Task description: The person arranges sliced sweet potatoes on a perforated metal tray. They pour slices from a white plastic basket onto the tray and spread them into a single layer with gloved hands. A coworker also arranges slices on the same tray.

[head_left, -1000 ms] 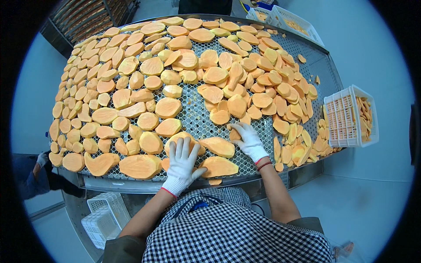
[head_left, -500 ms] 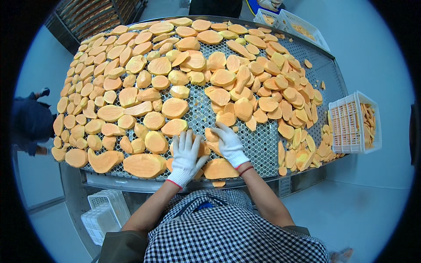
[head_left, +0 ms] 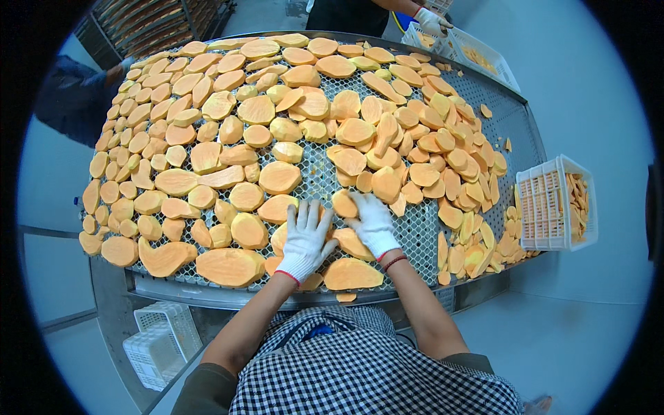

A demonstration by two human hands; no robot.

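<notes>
A large metal mesh tray [head_left: 422,235] is covered with several orange sweet potato slices [head_left: 279,177]. My left hand [head_left: 306,237], in a white knit glove, lies flat with fingers spread on slices near the tray's front edge. My right hand [head_left: 372,223], also gloved, rests palm down just beside it on a slice [head_left: 344,203], fingers pointing left and away. Both hands press on slices without lifting any. A big oval slice [head_left: 230,266] lies left of my left hand, another [head_left: 353,274] below my right wrist.
A white plastic crate [head_left: 557,203] holding slices stands at the tray's right edge. Another white crate [head_left: 158,342] sits on the floor at lower left. A person in dark blue [head_left: 76,97] stands at far left; another person's gloved hand [head_left: 430,19] works at the far end.
Both my hands have slid left and closer together across the front slices. The person on the left has moved further along the tray's far left side.
</notes>
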